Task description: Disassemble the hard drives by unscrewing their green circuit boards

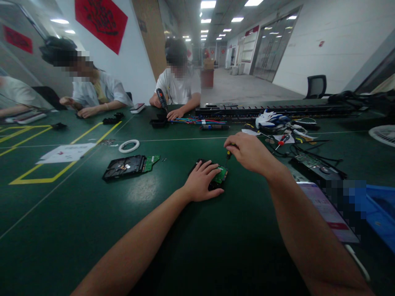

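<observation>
Mid-surface, the left hand [202, 179] lies flat, pinning a hard drive [216, 177] whose green board is still on, while the right hand [249, 152] grips a small screwdriver [228, 155] upright over it; another drive [129, 165] lies leftward, board still attached.

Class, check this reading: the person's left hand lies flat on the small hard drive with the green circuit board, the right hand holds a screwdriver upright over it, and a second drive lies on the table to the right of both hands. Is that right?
One detail is wrong. In the head view the second drive lies to the left of both hands, not the right. The rest stands: the left hand lies on the small hard drive, and the right hand holds the screwdriver upright over it.
</observation>
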{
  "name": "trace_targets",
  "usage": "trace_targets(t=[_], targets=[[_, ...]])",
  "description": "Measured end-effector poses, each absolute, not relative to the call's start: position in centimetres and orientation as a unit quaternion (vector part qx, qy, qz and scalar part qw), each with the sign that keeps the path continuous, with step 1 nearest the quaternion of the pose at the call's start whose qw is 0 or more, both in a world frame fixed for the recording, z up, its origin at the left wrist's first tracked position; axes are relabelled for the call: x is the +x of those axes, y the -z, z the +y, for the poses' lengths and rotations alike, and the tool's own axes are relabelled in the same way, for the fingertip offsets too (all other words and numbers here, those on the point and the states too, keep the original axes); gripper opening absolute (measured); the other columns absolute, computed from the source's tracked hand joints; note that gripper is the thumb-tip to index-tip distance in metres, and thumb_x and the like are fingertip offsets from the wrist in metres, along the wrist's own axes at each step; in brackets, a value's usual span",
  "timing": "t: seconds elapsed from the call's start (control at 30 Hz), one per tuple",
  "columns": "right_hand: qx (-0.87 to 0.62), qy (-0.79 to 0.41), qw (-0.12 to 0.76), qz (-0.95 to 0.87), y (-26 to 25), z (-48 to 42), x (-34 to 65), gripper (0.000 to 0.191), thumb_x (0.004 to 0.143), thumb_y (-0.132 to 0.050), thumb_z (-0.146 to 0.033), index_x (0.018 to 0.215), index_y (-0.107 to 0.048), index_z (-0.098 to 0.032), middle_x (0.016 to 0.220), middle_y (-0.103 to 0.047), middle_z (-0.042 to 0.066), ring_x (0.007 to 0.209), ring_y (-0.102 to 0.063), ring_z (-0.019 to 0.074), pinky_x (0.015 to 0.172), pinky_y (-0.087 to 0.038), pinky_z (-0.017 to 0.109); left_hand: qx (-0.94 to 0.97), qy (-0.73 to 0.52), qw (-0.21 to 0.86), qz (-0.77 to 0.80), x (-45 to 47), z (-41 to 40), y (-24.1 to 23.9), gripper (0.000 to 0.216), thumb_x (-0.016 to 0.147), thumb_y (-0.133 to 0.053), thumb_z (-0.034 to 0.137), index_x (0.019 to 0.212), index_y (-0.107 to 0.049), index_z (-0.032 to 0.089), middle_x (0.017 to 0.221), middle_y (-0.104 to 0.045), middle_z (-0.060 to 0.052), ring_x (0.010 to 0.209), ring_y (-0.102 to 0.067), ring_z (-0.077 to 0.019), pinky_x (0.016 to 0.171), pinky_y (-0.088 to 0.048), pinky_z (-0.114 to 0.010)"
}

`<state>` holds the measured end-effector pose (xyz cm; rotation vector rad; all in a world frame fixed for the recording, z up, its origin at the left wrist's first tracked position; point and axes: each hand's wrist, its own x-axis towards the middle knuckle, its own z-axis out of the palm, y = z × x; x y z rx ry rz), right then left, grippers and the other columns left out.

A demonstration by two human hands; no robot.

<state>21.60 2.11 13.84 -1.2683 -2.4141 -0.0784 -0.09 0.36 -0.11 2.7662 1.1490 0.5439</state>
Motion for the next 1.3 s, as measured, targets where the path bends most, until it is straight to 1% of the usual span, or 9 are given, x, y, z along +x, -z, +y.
trace_targets(t=[0.13, 0.27, 0.47, 0.63, 0.8, 1.0, 1.17, 1.3], targets=[[-0.464, 0.03, 0.199, -0.863, -13.7, 2.0, 21.6, 0.019, 0.095, -0.055, -0.021, 0.107, -0.07, -0.017, 0.106, -0.071, 0.011, 0.099, -0.064, 0.0254, 0.09, -0.046, 0.037, 0.907, -0.183, 0.049, 0.376, -0.1, 0.3, 0.2, 0.08, 0.084, -0.055, 0.073, 0.148, -0.045, 0.027, 0.157, -0.043, -0.005, 0.15, -0.029, -0.0351, 0.126, -0.013, -0.06], [-0.469, 0.028, 0.186, -0.863, -13.6, 1.9, 21.5, 0.018, 0.094, -0.057, -0.022, 0.106, -0.07, -0.018, 0.106, -0.071, 0.011, 0.1, -0.064, 0.0256, 0.091, -0.046, 0.037, 0.907, -0.182, 0.05, 0.377, -0.1, 0.3, 0.1, 0.08, 0.084, -0.055, 0.073, 0.149, -0.044, 0.027, 0.157, -0.043, -0.005, 0.15, -0.029, -0.0348, 0.126, -0.012, -0.06], [-0.477, 0.041, 0.194, -0.856, -13.8, 1.9, 21.6, 0.018, 0.094, -0.056, -0.022, 0.105, -0.069, -0.017, 0.105, -0.071, 0.011, 0.098, -0.064, 0.0253, 0.089, -0.046, 0.037, 0.907, -0.18, 0.052, 0.376, -0.1, 0.3, 0.0, 0.081, 0.085, -0.054, 0.074, 0.15, -0.043, 0.027, 0.158, -0.043, -0.005, 0.151, -0.028, -0.0346, 0.127, -0.012, -0.06], [-0.474, 0.056, 0.231, -0.848, -14.4, 1.5, 21.6, 0.018, 0.094, -0.055, -0.024, 0.103, -0.069, -0.018, 0.101, -0.07, 0.01, 0.095, -0.062, 0.0248, 0.086, -0.045, 0.036, 0.906, -0.176, 0.057, 0.38, -0.1, 0.4, 0.0, 0.081, 0.084, -0.055, 0.074, 0.15, -0.043, 0.029, 0.158, -0.042, -0.005, 0.151, -0.028, -0.0346, 0.127, -0.011, -0.06], [-0.487, 0.062, 0.272, -0.828, -15.1, 1.2, 21.7, 0.017, 0.093, -0.056, -0.024, 0.1, -0.069, -0.019, 0.098, -0.069, 0.009, 0.09, -0.062, 0.0248, 0.083, -0.044, 0.037, 0.901, -0.177, 0.06, 0.391, 0.1, 0.5, -0.1, 0.081, 0.084, -0.052, 0.076, 0.149, -0.043, 0.029, 0.159, -0.04, -0.006, 0.151, -0.028, -0.0354, 0.126, -0.011, -0.061], [-0.493, 0.068, 0.32, -0.806, -15.7, 1.0, 22.0, 0.017, 0.091, -0.057, -0.025, 0.101, -0.069, -0.019, 0.101, -0.071, 0.01, 0.093, -0.063, 0.0273, 0.085, -0.045, 0.04, 0.891, -0.181, 0.05, 0.413, 0.2, 1.2, 0.1, 0.083, 0.084, -0.049, 0.079, 0.148, -0.045, 0.027, 0.158, -0.04, -0.009, 0.15, -0.03, -0.0365, 0.126, -0.011, -0.062], [-0.505, 0.07, 0.35, -0.786, -16.1, 0.9, 22.0, 0.015, 0.092, -0.058, -0.027, 0.099, -0.069, -0.02, 0.099, -0.071, 0.011, 0.09, -0.063, 0.0276, 0.08, -0.046, 0.04, 0.883, -0.185, 0.037, 0.43, 0.3, 2.7, 0.4, 0.088, 0.084, -0.047, 0.081, 0.152, -0.037, 0.026, 0.159, -0.039, -0.011, 0.15, -0.029, -0.0373, 0.124, -0.013, -0.062], [-0.515, 0.085, 0.39, -0.758, -16.3, 0.7, 22.0, 0.017, 0.092, -0.059, -0.031, 0.102, -0.069, -0.02, 0.099, -0.071, 0.012, 0.089, -0.064, 0.0275, 0.076, -0.047, 0.038, 0.874, -0.19, 0.018, 0.446, 0.8, 5.2, 0.8, 0.089, 0.085, -0.046, 0.079, 0.152, -0.036, 0.023, 0.158, -0.039, -0.014, 0.148, -0.031, -0.0376, 0.124, -0.01, -0.063]])
